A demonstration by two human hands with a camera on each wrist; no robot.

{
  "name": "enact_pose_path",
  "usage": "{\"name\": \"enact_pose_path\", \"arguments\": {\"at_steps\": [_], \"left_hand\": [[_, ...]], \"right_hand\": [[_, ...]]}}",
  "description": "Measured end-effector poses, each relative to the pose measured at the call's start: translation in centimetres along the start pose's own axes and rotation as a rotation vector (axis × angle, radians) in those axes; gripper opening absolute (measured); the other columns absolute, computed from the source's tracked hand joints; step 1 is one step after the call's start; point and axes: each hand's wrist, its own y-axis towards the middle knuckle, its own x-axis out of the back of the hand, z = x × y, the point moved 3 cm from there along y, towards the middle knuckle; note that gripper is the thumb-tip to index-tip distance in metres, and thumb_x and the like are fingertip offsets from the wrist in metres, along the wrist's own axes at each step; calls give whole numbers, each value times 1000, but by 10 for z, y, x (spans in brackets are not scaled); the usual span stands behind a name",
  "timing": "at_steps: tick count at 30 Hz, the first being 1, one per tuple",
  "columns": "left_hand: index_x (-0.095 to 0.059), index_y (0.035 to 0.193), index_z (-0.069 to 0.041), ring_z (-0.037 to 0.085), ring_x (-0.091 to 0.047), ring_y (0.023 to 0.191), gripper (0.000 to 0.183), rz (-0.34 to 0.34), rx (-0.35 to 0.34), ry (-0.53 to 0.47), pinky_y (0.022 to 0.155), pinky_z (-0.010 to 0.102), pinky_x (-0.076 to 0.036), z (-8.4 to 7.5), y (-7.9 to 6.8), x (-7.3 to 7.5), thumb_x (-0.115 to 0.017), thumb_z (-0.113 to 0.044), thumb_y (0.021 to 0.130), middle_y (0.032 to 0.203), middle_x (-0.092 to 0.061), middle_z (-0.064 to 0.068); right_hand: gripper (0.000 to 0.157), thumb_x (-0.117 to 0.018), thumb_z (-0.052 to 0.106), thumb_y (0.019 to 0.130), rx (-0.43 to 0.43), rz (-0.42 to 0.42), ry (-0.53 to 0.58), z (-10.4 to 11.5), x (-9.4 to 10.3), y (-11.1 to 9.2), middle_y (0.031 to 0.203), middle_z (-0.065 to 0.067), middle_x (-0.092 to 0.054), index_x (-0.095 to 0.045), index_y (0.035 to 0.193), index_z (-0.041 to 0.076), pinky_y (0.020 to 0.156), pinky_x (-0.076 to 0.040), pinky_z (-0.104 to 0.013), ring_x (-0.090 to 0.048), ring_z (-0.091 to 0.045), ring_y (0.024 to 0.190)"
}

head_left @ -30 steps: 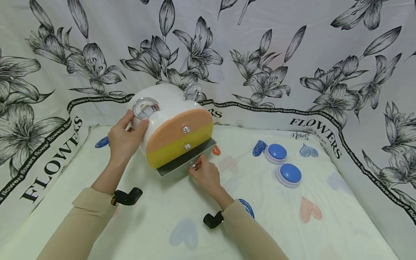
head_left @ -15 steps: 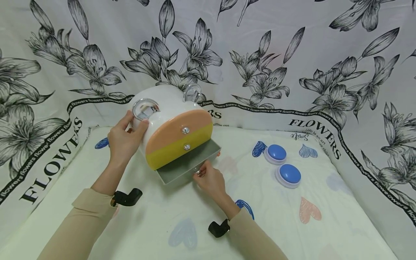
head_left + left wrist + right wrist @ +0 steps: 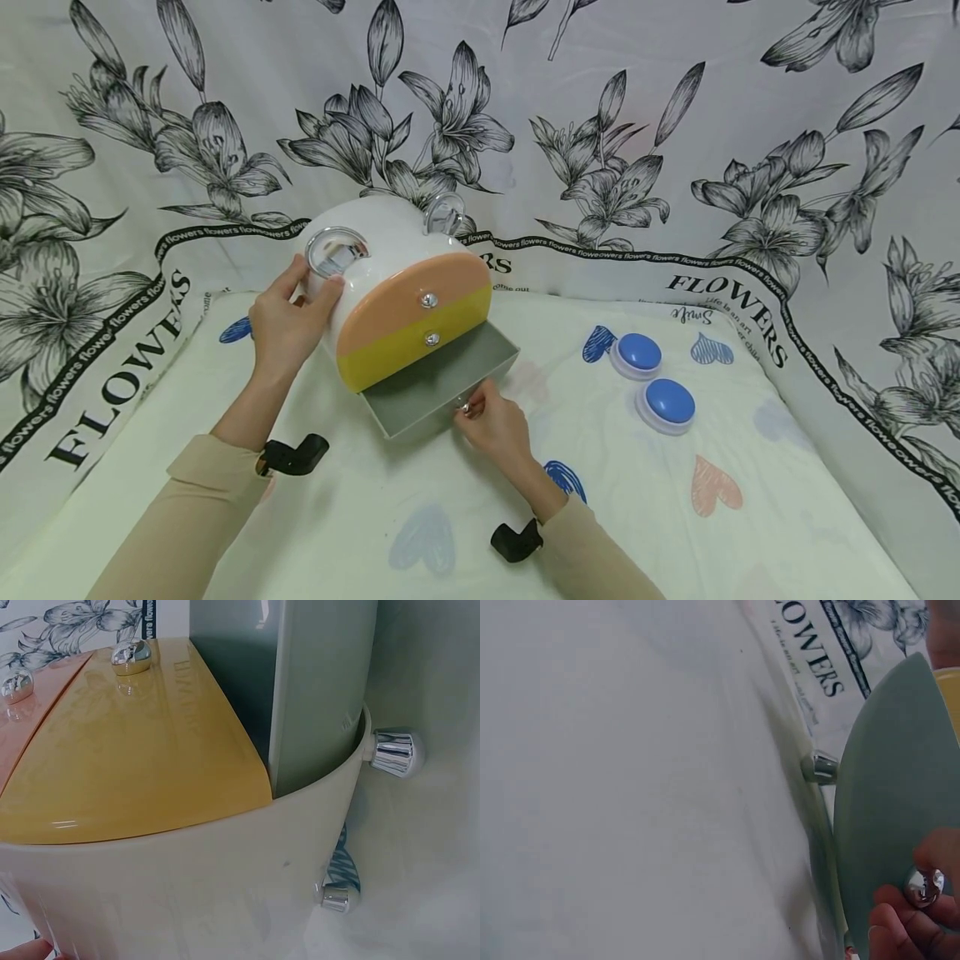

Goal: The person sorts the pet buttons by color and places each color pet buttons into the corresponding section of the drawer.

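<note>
The right hand (image 3: 495,425) is pinching the knob (image 3: 924,886) of the green drawer (image 3: 435,379), which is jutting out of the white box (image 3: 375,233) toward the near side. The left hand (image 3: 291,321) is gripping the box beside a chrome ring (image 3: 315,250). The box is sitting left of centre on the cloth (image 3: 337,533); two blue buttons (image 3: 666,406) are lying to its right.
</note>
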Motion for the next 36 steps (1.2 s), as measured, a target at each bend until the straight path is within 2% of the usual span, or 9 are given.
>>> {"name": "enact_pose_path", "arguments": {"at_steps": [20,25,36], "left_hand": [[-41,138,-20,14,-34,133,62,-4,-37,-15,100,38,-41,0,-1,1,-61,-43,84,145,-34,-7],[-41,138,-19,14,-33,133,62,-5,-27,-11,100,38,-41,0,0,0,-60,-44,85,146,-33,-6],[-41,138,-18,16,-35,133,62,-7,-55,-19,100,40,-41,-1,-2,2,-61,-43,84,145,-35,-5]], "right_hand": [[19,-70,16,73,41,-12,20,-9,13,-21,69,4,-66,-53,80,13,45,-40,-12,-60,-5,57],[18,-70,13,73,59,-17,26,-10,16,-26,68,3,-65,-53,79,12,45,-40,-13,-59,-6,56],[22,-73,15,72,44,-29,39,-18,18,-36,67,5,-64,-52,78,14,47,-43,-13,-60,-4,57]]}}
